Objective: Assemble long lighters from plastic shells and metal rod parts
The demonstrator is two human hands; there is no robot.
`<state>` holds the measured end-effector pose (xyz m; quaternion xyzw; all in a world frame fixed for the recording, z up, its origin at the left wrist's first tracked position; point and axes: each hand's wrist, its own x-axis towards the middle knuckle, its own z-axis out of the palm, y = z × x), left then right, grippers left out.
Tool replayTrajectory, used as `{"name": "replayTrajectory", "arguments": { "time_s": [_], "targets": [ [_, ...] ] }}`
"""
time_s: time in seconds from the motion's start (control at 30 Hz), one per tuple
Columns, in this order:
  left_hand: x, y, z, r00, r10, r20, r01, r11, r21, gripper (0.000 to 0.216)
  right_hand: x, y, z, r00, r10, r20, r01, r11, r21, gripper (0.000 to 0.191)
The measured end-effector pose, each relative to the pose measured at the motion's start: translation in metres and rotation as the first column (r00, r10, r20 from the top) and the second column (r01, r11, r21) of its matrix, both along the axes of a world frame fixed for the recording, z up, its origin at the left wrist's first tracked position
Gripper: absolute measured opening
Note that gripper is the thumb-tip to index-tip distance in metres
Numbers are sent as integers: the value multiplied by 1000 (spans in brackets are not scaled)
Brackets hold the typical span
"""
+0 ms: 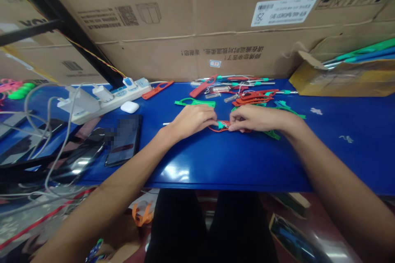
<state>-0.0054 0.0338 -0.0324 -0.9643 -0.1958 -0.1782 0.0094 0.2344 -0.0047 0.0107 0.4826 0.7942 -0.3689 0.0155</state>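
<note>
In front of me lies an opened long-nosed lighter (226, 123), with a red shell, a green piece and thin wires showing between my hands. My left hand (197, 120) is closed on its left part, fingertips pinched down. A metal tube (166, 123) sticks out to the left beneath that hand. The fingers of my right hand (245, 119) pinch at the lighter's right part; what exactly lies between them is hidden. Just beyond my left hand is a green lighter shell (197, 102). Another green shell piece (272, 134) shows under my right wrist.
Behind my hands lies a pile of red lighter parts (256, 96), metal tubes and clear tanks. A cardboard box (339, 78) holds more tubes at right. Left are a power strip (135, 89), a white earphone case (129, 107), a phone (124, 139) and cables. Large cartons (173, 16) stand behind.
</note>
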Motion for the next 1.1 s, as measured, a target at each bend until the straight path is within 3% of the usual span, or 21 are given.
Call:
{"name": "replayTrajectory", "arguments": {
  "time_s": [0.27,0.43,0.63,0.8,0.93,1.1],
  "targets": [
    [1,-3,3,998,-15,-57,17,999,33,25,0,0,-1,1000,-17,23,17,1000,9,30],
    [1,-6,8,996,-9,-87,13,999,42,22,1,-5,2,997,14,82,-22,995,97,30],
    [7,-13,8,994,36,-101,-29,997,68,22,-3,-4,-4,982,-42,184,-4,970,242,53],
    [2,-11,12,994,54,-93,-55,998,-3,19,-8,-1,-8,974,-56,220,-6,962,272,48],
    [-13,-3,21,993,99,-65,-101,994,-33,29,-9,-4,-6,975,-76,210,16,961,276,46],
    [-29,5,30,988,78,-132,-108,965,-240,23,-8,-5,-5,975,-91,204,30,958,286,47]
  ]
}}
